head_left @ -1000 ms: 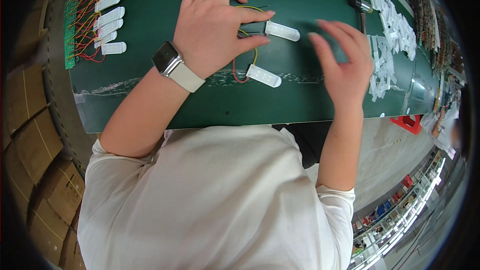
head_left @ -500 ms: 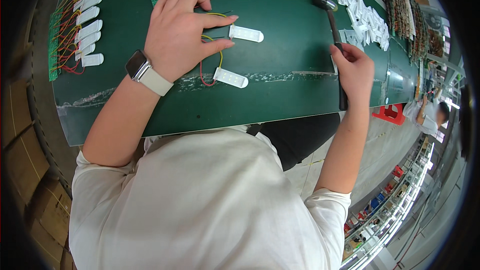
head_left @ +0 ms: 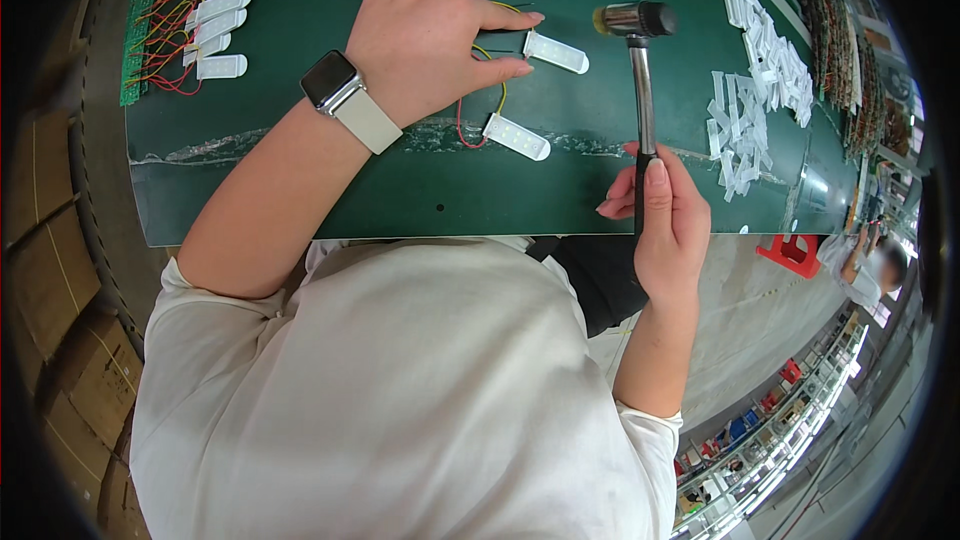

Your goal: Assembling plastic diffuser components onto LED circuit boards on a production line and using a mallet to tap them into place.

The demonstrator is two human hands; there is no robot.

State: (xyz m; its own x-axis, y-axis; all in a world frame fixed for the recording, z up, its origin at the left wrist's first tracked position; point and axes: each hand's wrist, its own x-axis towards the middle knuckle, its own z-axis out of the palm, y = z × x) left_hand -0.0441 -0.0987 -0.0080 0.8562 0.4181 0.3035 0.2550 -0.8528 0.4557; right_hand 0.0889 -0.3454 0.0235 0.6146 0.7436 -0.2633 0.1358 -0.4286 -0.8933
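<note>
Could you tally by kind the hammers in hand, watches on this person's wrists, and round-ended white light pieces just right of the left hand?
Hammer: 1
Watch: 1
Round-ended white light pieces: 2
Total: 4

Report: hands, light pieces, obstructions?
Right hand grips hammer; left hand open beside upper light piece. Lower light piece untouched. Left fingertips close to upper light piece, possibly in the way.

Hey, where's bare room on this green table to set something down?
The green tabletop has room between the row of wired white strips and the left hand, and along the near edge, from the left forearm to the right hand holding the black-handled metal hammer. Loose white plastic pieces crowd the right side.
</note>
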